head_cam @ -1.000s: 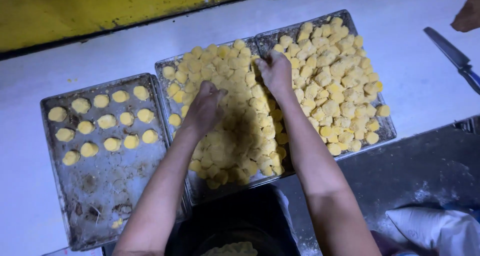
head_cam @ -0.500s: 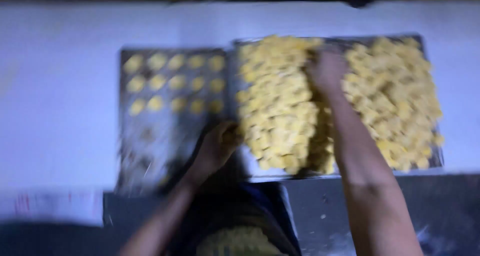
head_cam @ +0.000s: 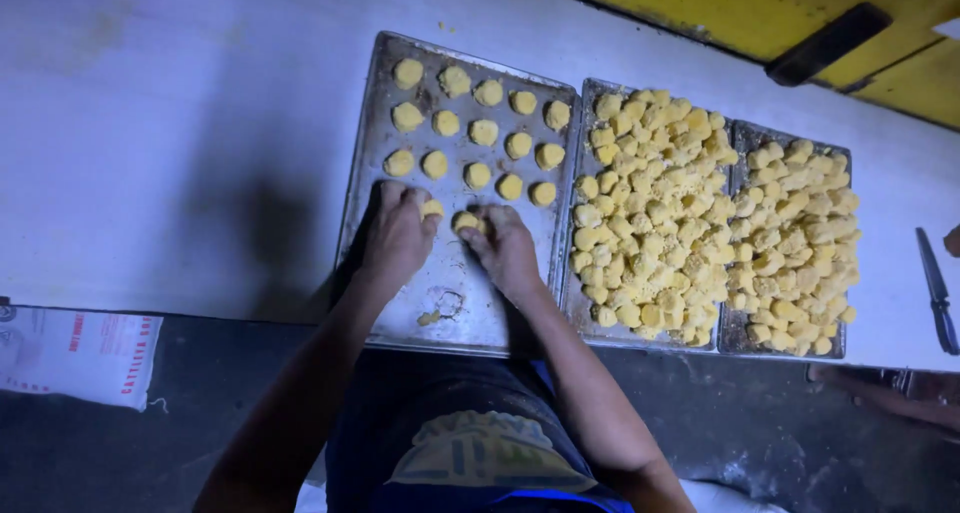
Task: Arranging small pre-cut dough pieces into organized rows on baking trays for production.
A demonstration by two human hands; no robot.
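While both hands are down on the left tray (head_cam: pixel 372 173), each is busy with one small yellow dough piece: the left hand (head_cam: pixel 398 235) has its fingertips pinched narrowly on a piece (head_cam: pixel 432 209) at the near left of the laid-out rows, and the right hand (head_cam: pixel 508 250) presses its fingers on another piece (head_cam: pixel 466 221) just beside it. Neither grip is wide; both are closed lightly onto the dough, with the pieces resting on the metal and not lifted clear, as far as one can tell

Beyond the fingers, three neat rows of the same round pieces (head_cam: pixel 484 133) sit apart from one another across the far half of that tray, and the near half is bare metal with a few crumbs (head_cam: pixel 430 318). To the right stand two more trays, the middle tray (head_cam: pixel 580 303) and the right tray (head_cam: pixel 735 338), each heaped with a loose pile of dough lumps (head_cam: pixel 655 213) touching and overlapping

These lumps look soft and light, a little crumbly at the surface, so I would judge they dent or break if squeezed hard; the sides of a piece, taken between fingertips and thumb, seem the safest place to hold. All three trays lie side by side on a pale bench (head_cam: pixel 180 143). A dark knife (head_cam: pixel 937 291) lies at the far right edge of it, well apart from the hands
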